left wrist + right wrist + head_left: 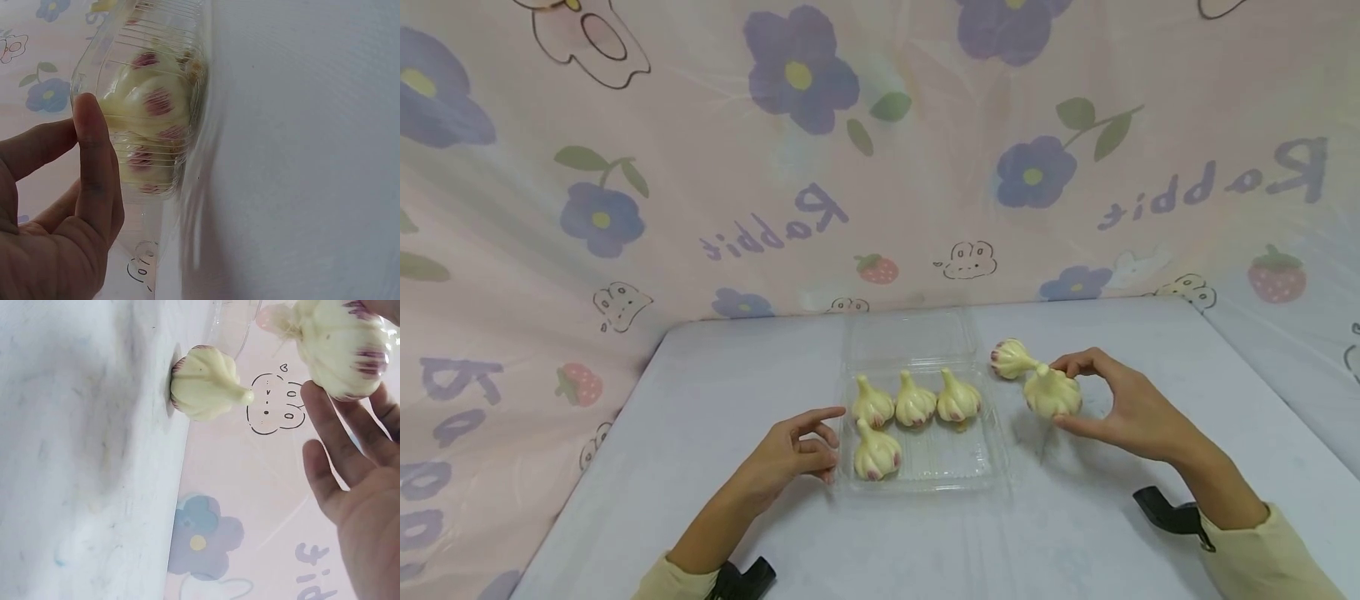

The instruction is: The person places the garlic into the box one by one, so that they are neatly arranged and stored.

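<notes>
My right hand (1138, 412) holds a garlic bulb (1051, 393) between thumb and fingers, to the right of a clear plastic box (947, 467). In the right wrist view this garlic bulb (344, 350) shows purple streaks and sits at the fingertips. Behind it another garlic bulb (1011, 358) lies on the table. Inside the box, three garlic bulbs (915, 400) form a back row, and one more garlic bulb (877, 452) stands at the front left. My left hand (786, 458) is at the box's left side, its fingertips at the wall, not visibly gripping it.
The box's transparent lid (910, 337) is folded back toward the rear of the white table (737, 358). A patterned curtain (925, 192) hangs behind the table. Black wrist mounts (1168, 510) sit at both forearms.
</notes>
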Demonstrator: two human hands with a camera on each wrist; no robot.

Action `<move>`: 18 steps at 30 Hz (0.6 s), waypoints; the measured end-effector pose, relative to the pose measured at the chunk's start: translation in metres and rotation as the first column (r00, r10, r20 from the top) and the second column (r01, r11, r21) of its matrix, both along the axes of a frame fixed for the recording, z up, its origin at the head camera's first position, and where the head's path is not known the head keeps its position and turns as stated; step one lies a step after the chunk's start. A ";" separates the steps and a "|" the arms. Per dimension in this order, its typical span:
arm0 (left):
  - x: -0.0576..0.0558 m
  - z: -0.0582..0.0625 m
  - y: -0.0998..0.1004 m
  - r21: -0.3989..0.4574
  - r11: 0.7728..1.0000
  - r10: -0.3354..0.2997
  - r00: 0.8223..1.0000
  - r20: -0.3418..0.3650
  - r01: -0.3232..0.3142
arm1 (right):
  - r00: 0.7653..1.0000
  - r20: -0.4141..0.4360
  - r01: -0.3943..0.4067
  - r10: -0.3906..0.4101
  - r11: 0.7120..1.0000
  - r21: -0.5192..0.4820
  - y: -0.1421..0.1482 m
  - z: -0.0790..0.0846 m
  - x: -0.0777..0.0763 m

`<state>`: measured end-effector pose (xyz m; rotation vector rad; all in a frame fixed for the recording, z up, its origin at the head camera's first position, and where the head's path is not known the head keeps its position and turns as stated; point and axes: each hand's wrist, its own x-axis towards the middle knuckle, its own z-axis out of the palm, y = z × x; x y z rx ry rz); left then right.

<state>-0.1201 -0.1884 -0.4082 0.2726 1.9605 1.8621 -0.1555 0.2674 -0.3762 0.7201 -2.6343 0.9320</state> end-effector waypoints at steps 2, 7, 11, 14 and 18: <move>0.000 0.000 0.000 0.001 1.000 -0.001 1.000 -0.006 0.001 | 1.000 0.000 0.004 -0.004 1.000 0.007 0.000 0.001 0.001; 0.001 0.000 0.000 -0.001 1.000 -0.003 1.000 -0.006 0.002 | 1.000 0.028 0.002 -0.001 1.000 -0.021 -0.001 0.003 0.002; 0.000 0.000 0.000 -0.004 1.000 -0.003 1.000 -0.011 0.003 | 0.999 0.034 -0.001 0.002 0.999 -0.044 0.000 0.004 0.002; 0.000 0.001 0.000 -0.007 1.000 -0.001 1.000 -0.015 0.001 | 0.999 0.049 0.013 -0.010 0.998 -0.059 0.000 0.004 0.002; 0.001 0.000 0.000 -0.011 1.000 0.000 1.000 -0.018 0.000 | 0.996 0.080 0.042 -0.037 0.997 -0.061 0.000 0.005 0.002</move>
